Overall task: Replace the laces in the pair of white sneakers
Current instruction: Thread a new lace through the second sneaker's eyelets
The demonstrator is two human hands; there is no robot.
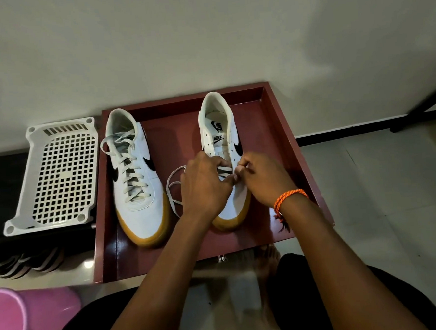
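From the head camera, looking down, a dark red wooden tray with raised sides (281, 125) sits on the floor and carries two white leather sneakers with black swoosh marks and tan gum soles, toes pointing toward the person. The left sneaker (136, 180) stands fully laced with a pale grey-white lace crossed up its front and loose loops at the collar. The right sneaker (220, 139) has most of its eyelets bare (only the rows nearest the toe appear threaded), and a flat white shoelace (174, 190) trails off its side in loose curves onto the tray floor between the two shoes. The left hand (203, 188) rests over the right sneaker's forefoot, its fingers curled and pinching the lace at the eyelets. The right hand (261, 177), with an orange braided cord bracelet (289, 198) on the wrist, meets it there, its fingers also bent and pinched on the lace. A white plastic perforated basket (59, 174) lies upside down just beside the tray on the left. A pink plastic tub (30, 321) shows at the lower left corner.
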